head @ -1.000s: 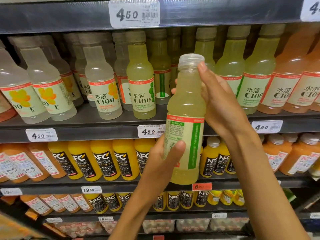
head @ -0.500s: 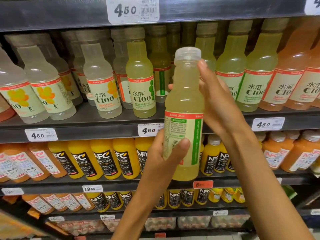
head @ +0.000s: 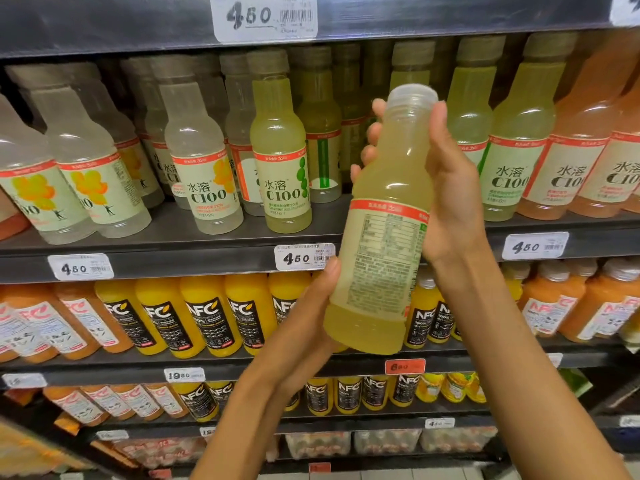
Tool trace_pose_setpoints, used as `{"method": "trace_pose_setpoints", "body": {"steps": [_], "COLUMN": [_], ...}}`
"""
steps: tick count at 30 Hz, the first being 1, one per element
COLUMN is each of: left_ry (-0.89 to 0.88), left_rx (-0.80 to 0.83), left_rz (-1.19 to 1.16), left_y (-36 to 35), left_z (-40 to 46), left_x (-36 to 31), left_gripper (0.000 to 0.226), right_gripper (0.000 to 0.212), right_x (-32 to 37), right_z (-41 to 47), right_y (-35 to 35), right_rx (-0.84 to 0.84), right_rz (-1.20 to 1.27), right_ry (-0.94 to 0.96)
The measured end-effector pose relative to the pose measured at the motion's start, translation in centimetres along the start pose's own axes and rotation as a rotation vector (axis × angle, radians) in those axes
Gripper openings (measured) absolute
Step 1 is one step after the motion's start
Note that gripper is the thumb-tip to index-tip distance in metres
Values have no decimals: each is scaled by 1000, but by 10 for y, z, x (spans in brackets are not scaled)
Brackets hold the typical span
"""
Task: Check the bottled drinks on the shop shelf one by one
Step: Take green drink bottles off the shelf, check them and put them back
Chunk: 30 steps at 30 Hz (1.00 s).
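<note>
I had the pale green bottle (head: pixel 381 216) off the shelf (head: pixel 166 261), held up in front of it, tilted with its cap leaning right and its base toward the lower left. Back label with fine print faced me; text too small to read. My right hand (head: pixel 450 188) gripped the upper body and neck, thumb on the near side just below the cap, fingertips curling round the far side. My left hand (head: pixel 304 327) cupped the lower part from the left, thumb (head: pixel 329 271) laid against the label's left edge; its other fingers were hidden behind the bottle.

On the shelf behind, a green C100 bottle (head: pixel 282 168) stood upright near the front edge, with cloudy white C100 bottles (head: pixel 201 168) to its left and more green ones (head: pixel 519 150) toward the right end, then pinkish-orange ones (head: pixel 581 150). A 4.50 price tag (head: pixel 304 257) sat on the shelf's front edge just left of the held bottle. One shelf down, orange NFC juice bottles (head: pixel 204 313) lined the front edge.
</note>
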State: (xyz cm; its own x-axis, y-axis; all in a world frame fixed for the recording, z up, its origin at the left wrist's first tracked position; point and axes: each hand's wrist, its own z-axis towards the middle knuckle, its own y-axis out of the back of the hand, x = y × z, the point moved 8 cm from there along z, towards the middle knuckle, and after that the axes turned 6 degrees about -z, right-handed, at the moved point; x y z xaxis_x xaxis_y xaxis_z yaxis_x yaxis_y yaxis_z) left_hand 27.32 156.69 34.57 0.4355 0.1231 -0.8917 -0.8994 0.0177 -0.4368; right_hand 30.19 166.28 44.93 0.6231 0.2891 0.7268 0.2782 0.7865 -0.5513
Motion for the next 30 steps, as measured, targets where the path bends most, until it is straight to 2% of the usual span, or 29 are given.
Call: {"method": "trace_pose_setpoints", "body": {"steps": [2,4,8,11,14,16,19,21,24,27,30], "left_ry": [0,-29,-112,-201,-225,-207,-64,-4,-39,-112,-173], "left_rx": [101,69,-164,-216,-198,-158,-92,-32,-65,-153,-216], "left_rz": [-116,-125,162,370,366,331,202,91,90,253,377], "left_y": [-13,-14,6,8,4,3,2,-1,-1,1,6], "left_z": [2,3,-2,-3,-4,-6,-6,-6,-8,-10,-11], "left_x": [4,4,-4,-12,-10,-7,4,12,11,-2,-11], "left_gripper": [60,59,51,45,48,62,88,95,79,68,48], "right_gripper": [52,53,40,31,28,29,31,35,40,39,35], "right_x": [-4,-6,4,8,6,3,-3,-6,-3,6,8], "right_z": [1,0,-5,-8,-8,-6,-4,-3,-3,-7,-12], "right_y": [0,5,16,16,13,10,4,0,-1,7,8], "right_rx": [-7,-52,-169,-211,-214,-180,-101,-51,-50,-139,-161], "right_rz": [29,-72,-410,-518,-492,-432,-288,-224,-316,-521,-576], "right_ry": [-14,-13,24,29,3,-22,-67,-85,-57,26,47]}}
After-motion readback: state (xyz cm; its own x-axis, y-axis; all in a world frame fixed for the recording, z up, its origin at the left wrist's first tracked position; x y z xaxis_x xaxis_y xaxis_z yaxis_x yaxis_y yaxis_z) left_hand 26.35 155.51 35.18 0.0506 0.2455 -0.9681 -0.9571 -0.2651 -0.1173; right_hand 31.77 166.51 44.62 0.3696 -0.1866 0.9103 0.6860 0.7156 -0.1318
